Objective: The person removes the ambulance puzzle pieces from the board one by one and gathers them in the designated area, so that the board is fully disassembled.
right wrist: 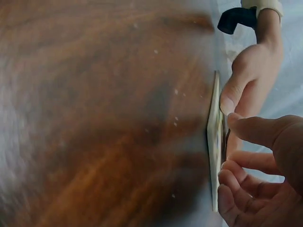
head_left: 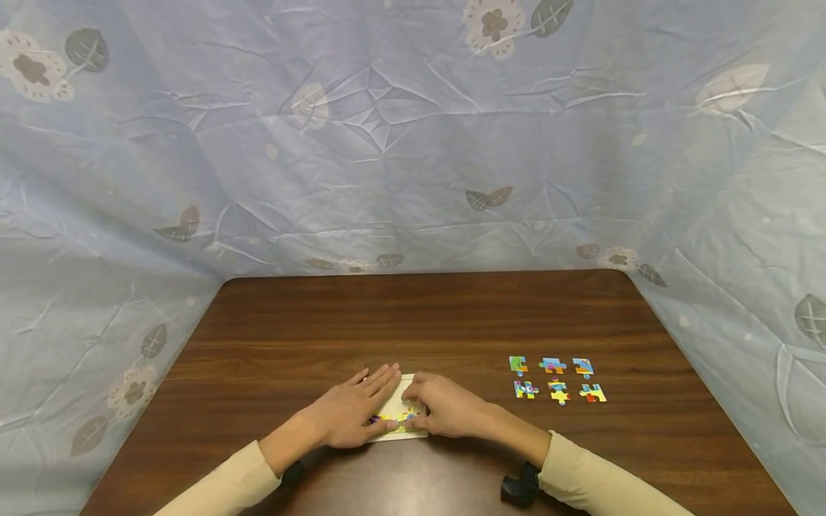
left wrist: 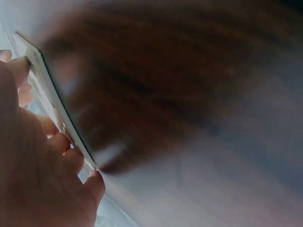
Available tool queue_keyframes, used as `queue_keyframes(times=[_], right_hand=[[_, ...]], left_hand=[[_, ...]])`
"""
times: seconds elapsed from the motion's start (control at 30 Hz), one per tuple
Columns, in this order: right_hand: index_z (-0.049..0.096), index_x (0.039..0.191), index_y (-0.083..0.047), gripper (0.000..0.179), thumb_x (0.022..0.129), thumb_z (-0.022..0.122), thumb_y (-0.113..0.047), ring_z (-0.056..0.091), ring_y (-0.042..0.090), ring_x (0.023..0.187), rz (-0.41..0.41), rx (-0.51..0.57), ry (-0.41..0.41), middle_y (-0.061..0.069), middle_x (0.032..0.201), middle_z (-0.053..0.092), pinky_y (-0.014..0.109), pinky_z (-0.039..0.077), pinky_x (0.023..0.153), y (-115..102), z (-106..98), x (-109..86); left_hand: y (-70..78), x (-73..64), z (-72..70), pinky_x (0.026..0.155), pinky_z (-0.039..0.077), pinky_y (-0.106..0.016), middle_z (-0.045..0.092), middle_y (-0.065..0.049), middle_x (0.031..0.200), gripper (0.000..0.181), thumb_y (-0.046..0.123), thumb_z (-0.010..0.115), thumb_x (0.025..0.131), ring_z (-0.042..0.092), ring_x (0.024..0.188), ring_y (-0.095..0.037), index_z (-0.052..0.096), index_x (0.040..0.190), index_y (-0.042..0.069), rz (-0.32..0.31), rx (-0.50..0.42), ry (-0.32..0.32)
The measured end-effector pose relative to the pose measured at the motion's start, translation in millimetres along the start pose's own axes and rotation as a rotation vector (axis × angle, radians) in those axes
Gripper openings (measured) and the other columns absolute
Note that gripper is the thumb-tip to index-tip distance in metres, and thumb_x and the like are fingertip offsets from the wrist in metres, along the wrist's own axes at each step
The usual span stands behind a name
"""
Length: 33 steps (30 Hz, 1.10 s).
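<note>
A small pale puzzle board (head_left: pixel 403 436) lies on the table between both hands, with colourful puzzle pieces (head_left: pixel 388 417) along its near part. My left hand (head_left: pixel 351 412) rests on the board's left side, fingers stretched out over it and thumb on the near pieces. From the right, my right hand (head_left: pixel 452 407) bends its fingers over the board and holds a yellow and blue puzzle piece (head_left: pixel 411 413) between thumb and index finger. The right wrist view shows the board (right wrist: pixel 214 142) edge-on, the thumbtips close together. In the left wrist view, the left fingers lie along the board (left wrist: pixel 61 111).
Several loose puzzle pieces (head_left: pixel 558 391) lie in two rows on the right of the brown wooden table (head_left: pixel 310 315). Floral grey-blue cloth (head_left: pixel 387 179) hangs behind the table and along its sides. A dark device (head_left: pixel 519 489) is by the right wrist.
</note>
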State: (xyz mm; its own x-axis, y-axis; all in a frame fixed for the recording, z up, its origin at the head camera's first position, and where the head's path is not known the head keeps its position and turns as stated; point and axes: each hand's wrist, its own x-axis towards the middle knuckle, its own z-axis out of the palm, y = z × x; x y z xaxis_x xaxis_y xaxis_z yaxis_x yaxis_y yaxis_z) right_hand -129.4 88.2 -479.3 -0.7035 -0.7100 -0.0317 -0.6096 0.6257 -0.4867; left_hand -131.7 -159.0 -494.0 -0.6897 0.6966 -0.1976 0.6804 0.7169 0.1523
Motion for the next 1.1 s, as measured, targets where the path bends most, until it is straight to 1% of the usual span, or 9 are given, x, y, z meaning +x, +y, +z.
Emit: queue_keyframes(times=[0.1, 0.17, 0.33, 0.47, 0.77, 1.1], right_hand=[[0.075, 0.124, -0.004, 0.042, 0.092, 0.084, -0.029, 0.06, 0.003, 0.091, 0.019, -0.013, 0.002, 0.003, 0.117, 0.07, 0.015, 0.054, 0.082, -1.4, 3.3, 0.1], [0.077, 0.121, -0.006, 0.039, 0.091, 0.084, -0.029, 0.059, 0.003, 0.091, 0.027, -0.02, 0.008, 0.002, 0.114, 0.07, 0.015, 0.054, 0.081, -1.1, 5.3, 0.1], [0.078, 0.114, -0.008, 0.034, 0.09, 0.085, -0.031, 0.054, 0.001, 0.085, 0.046, -0.03, 0.031, 0.0, 0.107, 0.069, 0.015, 0.051, 0.077, 0.3, 7.0, 0.1], [0.079, 0.111, -0.008, 0.032, 0.089, 0.086, -0.03, 0.052, 0.0, 0.082, 0.05, -0.024, 0.04, -0.001, 0.104, 0.068, 0.015, 0.05, 0.076, -0.4, 6.5, -0.4], [0.077, 0.097, -0.008, 0.026, 0.085, 0.089, -0.027, 0.047, 0.002, 0.072, 0.079, 0.007, 0.076, -0.001, 0.092, 0.063, 0.015, 0.044, 0.064, -1.0, 6.5, -0.4], [0.076, 0.097, -0.009, 0.028, 0.083, 0.091, -0.029, 0.047, 0.001, 0.074, 0.071, -0.031, 0.113, -0.003, 0.091, 0.065, 0.015, 0.045, 0.067, -1.6, 9.4, -0.7]], left_hand=[[0.1, 0.5, 1.5, 0.136, 0.02, -0.05, 0.008, -0.003, 0.179, 0.084, 0.065, 0.037, 0.108, 0.014, 0.167, -0.021, 0.012, 0.17, 0.014, -0.006, 0.0, -0.008], [0.2, 0.7, 1.7, 0.136, 0.02, -0.05, 0.008, -0.003, 0.179, 0.084, 0.065, 0.036, 0.108, 0.013, 0.167, -0.02, 0.012, 0.171, 0.015, -0.01, 0.005, -0.01], [0.0, 1.8, 1.5, 0.136, 0.02, -0.05, 0.007, -0.003, 0.18, 0.083, 0.066, 0.034, 0.108, 0.013, 0.167, -0.021, 0.011, 0.171, 0.015, -0.002, 0.023, -0.01], [0.7, 2.1, 1.3, 0.136, 0.02, -0.05, 0.007, -0.003, 0.18, 0.083, 0.066, 0.034, 0.108, 0.013, 0.167, -0.021, 0.011, 0.171, 0.015, 0.001, 0.03, -0.014], [1.7, 1.4, 1.1, 0.136, 0.02, -0.049, 0.008, -0.003, 0.18, 0.083, 0.065, 0.035, 0.108, 0.014, 0.167, -0.021, 0.012, 0.171, 0.016, -0.01, 0.032, -0.011], [0.1, 1.7, 4.2, 0.136, 0.021, -0.05, 0.008, -0.003, 0.179, 0.083, 0.066, 0.032, 0.108, 0.015, 0.167, -0.021, 0.013, 0.171, 0.016, -0.006, 0.042, -0.005]])
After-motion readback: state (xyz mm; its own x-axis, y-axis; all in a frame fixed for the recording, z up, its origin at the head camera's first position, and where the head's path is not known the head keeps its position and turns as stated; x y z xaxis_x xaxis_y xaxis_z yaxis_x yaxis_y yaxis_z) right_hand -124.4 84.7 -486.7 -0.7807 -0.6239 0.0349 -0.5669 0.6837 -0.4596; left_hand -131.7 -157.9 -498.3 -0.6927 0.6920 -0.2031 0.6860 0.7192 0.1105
